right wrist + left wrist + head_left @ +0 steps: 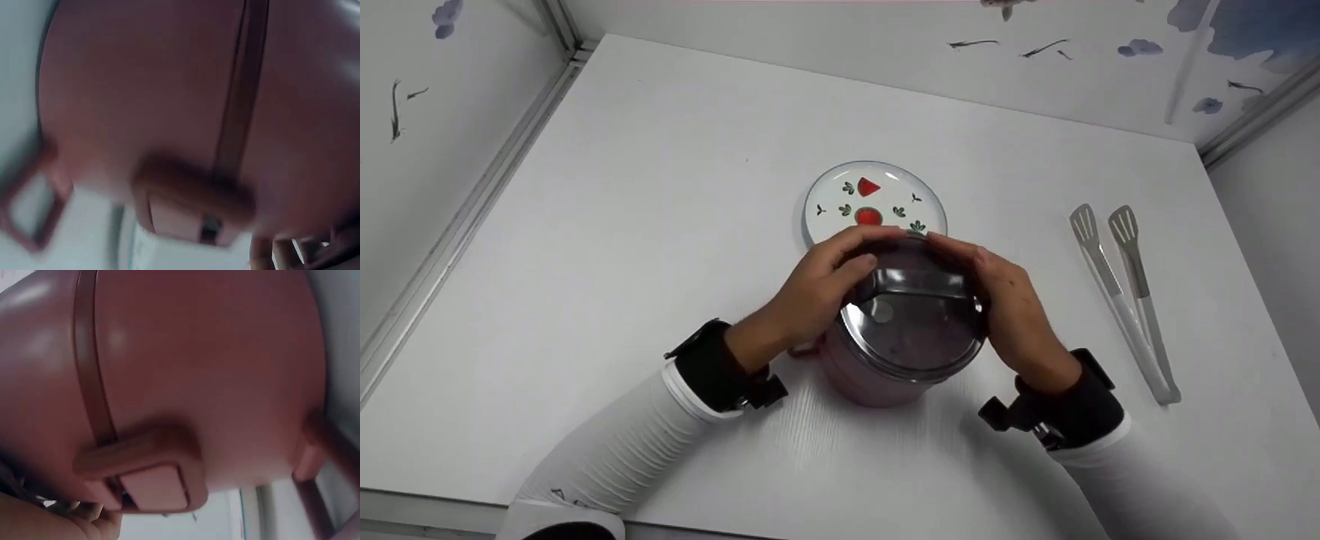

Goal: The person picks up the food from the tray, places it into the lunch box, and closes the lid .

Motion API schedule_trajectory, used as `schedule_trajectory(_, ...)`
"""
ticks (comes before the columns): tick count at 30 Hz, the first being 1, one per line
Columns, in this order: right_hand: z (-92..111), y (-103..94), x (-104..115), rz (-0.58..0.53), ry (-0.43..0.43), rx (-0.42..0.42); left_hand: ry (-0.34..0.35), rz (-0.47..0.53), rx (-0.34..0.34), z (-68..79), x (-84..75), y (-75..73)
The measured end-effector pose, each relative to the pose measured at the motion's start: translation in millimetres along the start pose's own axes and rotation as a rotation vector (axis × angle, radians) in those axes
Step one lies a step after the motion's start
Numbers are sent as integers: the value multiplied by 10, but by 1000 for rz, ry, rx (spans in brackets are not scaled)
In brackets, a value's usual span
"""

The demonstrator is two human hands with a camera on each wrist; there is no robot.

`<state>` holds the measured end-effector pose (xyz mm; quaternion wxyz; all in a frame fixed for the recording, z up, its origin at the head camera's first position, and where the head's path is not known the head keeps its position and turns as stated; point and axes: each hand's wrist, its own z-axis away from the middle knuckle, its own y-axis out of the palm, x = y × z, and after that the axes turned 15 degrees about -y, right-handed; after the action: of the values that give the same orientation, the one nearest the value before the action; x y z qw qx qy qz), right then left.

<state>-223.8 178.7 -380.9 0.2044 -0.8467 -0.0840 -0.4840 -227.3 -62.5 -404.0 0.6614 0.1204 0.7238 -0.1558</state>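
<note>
A round pink lunch box (874, 390) stands upright on the white table, topped by a see-through dark lid (911, 337) with a black handle (922, 281). My left hand (817, 285) grips the lid's left edge, fingers over the far side and thumb beside the handle. On the right side, my right hand (1016, 315) holds the rim, its fingers reaching toward the far edge. In the left wrist view a clasp (157, 486) spans the band round the pink body; a similar clasp (174, 216) shows in the right wrist view. The lid hides parts of the fingers.
Just beyond the lunch box lies a white plate (832, 191) with watermelon designs, partly covered by the hands. Metal tongs (1140, 330) with slotted ends lie at the right. Walls (885, 49) with painted patterns enclose the table's far and side edges.
</note>
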Motion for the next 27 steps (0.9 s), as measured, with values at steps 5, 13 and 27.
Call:
schedule_trajectory(5,36,96,-63,-203,65,-96,22,113,-26,4,66,33)
schedule_trajectory(13,41,197,-110,-370,32,-202,79,232,-68,-20,139,79)
schedule_trajectory(27,61,217,-155,-448,-57,-201,59,263,-55,-44,181,66)
